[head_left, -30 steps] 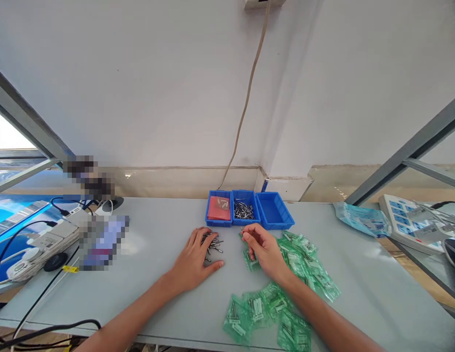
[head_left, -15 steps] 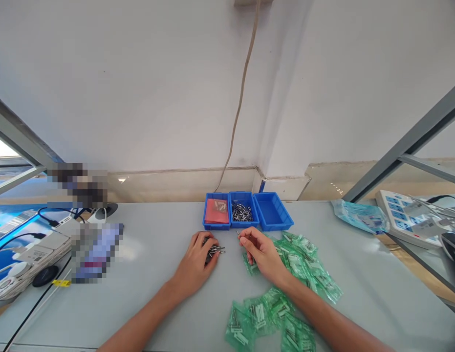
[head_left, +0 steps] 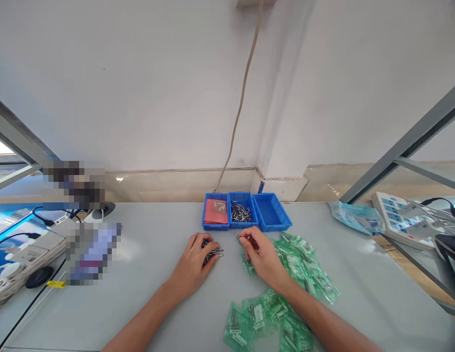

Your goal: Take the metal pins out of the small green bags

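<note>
My left hand rests on the grey table, its fingers curled around a bunch of thin metal pins whose ends stick out to the right. My right hand is raised a little to the right of it, thumb and fingertips pinched on a small metal pin, of which only a tip shows. Just behind the hands, a blue bin has many similar metal pins in it. Under and beside the right hand and forearm lie green plastic bags with metal and white pieces inside.
To the left of the pin bin is a blue bin with a red packet; to its right, another blue bin. More green bags lie near the front edge. Power strips and cables flank the table, and a blue plastic packet is at right.
My right hand has turned slightly, with its fingers drawn closer together at the pinch. The left hand keeps its grip on the pins. The whole view has shifted slightly.
</note>
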`<control>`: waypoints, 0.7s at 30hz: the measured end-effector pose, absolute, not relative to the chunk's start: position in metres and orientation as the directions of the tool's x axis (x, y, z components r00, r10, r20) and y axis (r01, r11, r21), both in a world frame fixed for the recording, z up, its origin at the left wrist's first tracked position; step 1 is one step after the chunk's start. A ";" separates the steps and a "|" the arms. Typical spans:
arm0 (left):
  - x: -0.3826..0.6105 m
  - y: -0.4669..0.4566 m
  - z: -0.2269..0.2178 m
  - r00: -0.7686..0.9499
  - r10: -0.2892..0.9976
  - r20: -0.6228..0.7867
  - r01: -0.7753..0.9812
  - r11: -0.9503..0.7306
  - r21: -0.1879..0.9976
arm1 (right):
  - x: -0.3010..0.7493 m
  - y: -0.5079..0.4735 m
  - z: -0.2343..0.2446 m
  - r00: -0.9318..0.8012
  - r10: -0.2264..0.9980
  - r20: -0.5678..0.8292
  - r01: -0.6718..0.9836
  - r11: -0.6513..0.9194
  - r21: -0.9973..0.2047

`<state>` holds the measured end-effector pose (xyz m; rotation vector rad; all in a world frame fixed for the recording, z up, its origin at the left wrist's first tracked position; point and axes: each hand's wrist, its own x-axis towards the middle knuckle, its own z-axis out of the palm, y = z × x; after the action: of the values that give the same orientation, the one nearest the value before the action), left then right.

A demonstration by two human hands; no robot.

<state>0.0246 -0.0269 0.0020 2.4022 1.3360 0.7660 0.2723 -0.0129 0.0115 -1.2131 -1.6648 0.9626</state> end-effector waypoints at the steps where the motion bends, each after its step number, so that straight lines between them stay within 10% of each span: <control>1: 0.024 -0.027 0.001 0.431 0.846 0.313 0.692 -0.533 0.487 | 0.272 -0.014 0.013 -0.189 0.955 0.229 0.371 0.285 -0.884; 7: 0.023 -0.026 -0.002 0.427 0.831 0.355 0.676 -0.555 0.486 | 0.271 -0.016 0.016 -0.238 0.926 0.293 0.423 0.370 -0.827; 14: 0.023 -0.026 -0.002 0.423 0.841 0.337 0.664 -0.541 0.516 | 0.269 -0.011 0.010 -0.287 0.956 -0.052 0.022 -0.047 -0.999; 21: 0.024 -0.026 0.000 0.427 0.836 0.345 0.651 -0.549 0.524 | 0.270 -0.002 0.015 -0.146 0.989 -0.017 -0.132 -0.037 -0.991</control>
<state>0.0241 -0.0256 -0.0003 2.3738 1.2822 0.8384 0.2705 -0.0020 0.0155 -1.0565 -1.1994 1.3957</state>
